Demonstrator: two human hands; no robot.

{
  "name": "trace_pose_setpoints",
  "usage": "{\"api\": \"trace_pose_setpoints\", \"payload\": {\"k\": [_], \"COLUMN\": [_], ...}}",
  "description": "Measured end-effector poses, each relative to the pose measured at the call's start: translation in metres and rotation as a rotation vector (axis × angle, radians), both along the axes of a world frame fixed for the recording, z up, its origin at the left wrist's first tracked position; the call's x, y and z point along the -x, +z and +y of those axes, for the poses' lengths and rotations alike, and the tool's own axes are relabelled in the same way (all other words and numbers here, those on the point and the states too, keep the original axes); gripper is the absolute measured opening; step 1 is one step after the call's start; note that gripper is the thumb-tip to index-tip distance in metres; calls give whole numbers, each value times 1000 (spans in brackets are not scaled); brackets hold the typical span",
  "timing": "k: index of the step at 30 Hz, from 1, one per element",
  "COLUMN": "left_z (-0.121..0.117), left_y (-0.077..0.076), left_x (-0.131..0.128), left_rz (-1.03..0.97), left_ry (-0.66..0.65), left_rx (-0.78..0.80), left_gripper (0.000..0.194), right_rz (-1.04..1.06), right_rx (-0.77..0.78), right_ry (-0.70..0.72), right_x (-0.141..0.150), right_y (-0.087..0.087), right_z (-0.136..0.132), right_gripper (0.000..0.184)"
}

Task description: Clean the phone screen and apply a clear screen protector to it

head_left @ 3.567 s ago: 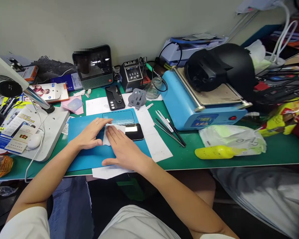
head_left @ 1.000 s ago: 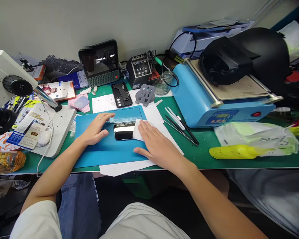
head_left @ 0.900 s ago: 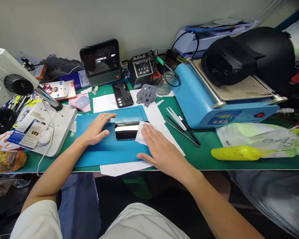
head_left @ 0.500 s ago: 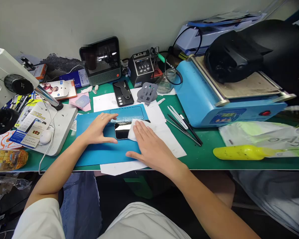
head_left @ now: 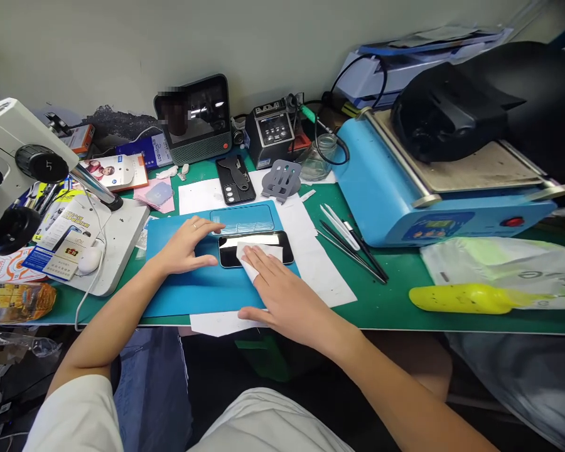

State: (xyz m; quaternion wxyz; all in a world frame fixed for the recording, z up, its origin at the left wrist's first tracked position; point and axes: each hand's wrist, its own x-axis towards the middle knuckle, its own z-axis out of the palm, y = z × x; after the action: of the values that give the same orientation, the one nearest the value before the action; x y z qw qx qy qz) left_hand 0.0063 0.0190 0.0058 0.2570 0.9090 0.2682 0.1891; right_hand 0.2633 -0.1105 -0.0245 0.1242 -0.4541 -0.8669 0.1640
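A phone (head_left: 285, 246) with a dark, glossy screen lies face up on a blue mat (head_left: 179, 295). My right hand (head_left: 277, 276) is on top of it, fingers stretched flat and thumb spread away. Under those fingers a folded white wipe (head_left: 245, 251) is pressed against the glass, covering the middle of the screen. To the left, my left hand (head_left: 188, 245) is open, thumb and fingers apart near the phone's left end, holding nothing. Just behind the phone a clear rectangular film or sheet (head_left: 242, 218) lies on the mat.
Behind the mat are a black phone back (head_left: 234, 179), a grey stand (head_left: 281, 180) and a glass jar (head_left: 317, 160). Tweezers and pen-like tools (head_left: 351, 242) lie right, before a blue machine (head_left: 381, 188). A yellow bottle (head_left: 461, 298) is farther right. A microscope (head_left: 42, 163) stands left.
My right hand and the wipe have slid left along the screen, uncovering the phone's right end. My left hand stays in nearly the same place. The whole view has shifted slightly.
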Motion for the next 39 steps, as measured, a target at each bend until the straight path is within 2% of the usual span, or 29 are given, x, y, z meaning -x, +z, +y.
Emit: {"api": "trace_pose_setpoints", "payload": {"k": [6,13,19,22,27,34,39], "left_z": [0,1,0,0,-1,-2,-2], "left_y": [1,-2,-3,-3,-3,-1,3], "left_x": [-1,-2,1,2,1,1,1], "left_rz": [28,13,-11,-1,7,16,61], "left_ry": [31,9,0,8,-7,-1,12], "left_rx": [22,31,16,25,28,37,27], "left_gripper": [94,97,99,100,98,99,100], "right_rz": [21,30,50,59,3,-74,-106], "right_rx": [43,-23,50,35,-19,-31,-27], "right_ry": [-20,53,39,26,41,-75,-140], "right_x": [16,27,42,45,30,-4,-20], "right_y": [1,-5,2,3,1,-1,-2], "right_z": [32,10,32,26,-2,2,-9], "right_gripper": [103,101,106,105,96,90,87]}}
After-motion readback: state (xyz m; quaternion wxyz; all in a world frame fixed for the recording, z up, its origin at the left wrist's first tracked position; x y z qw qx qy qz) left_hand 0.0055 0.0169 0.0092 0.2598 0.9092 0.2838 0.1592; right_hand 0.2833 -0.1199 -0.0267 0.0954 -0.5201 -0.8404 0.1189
